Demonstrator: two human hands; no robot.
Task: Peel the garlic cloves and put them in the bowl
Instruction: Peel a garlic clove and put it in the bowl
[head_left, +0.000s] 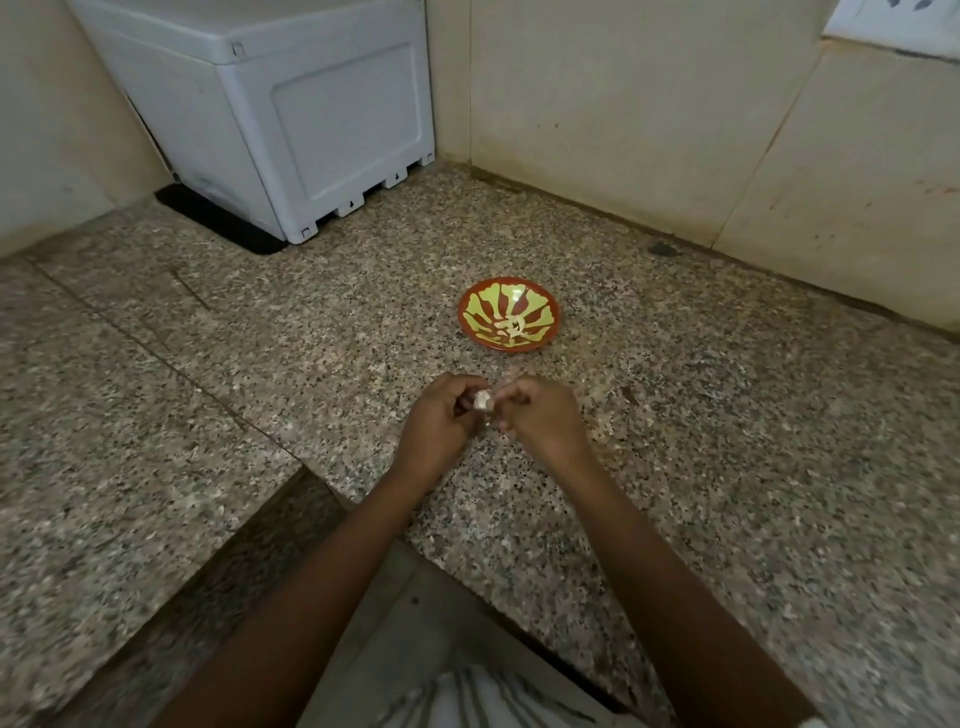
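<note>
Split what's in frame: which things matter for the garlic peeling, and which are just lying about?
Job:
- garlic clove, gripped by left hand, pinched by right hand
- bowl
- peeled cloves in the bowl

Lying about:
- white appliance
- black mat under it
- dark speck near the wall

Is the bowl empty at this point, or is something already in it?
Not empty. A few pale pieces, apparently peeled garlic cloves, lie at the bottom of the bowl, which stands upright on the counter.
</note>
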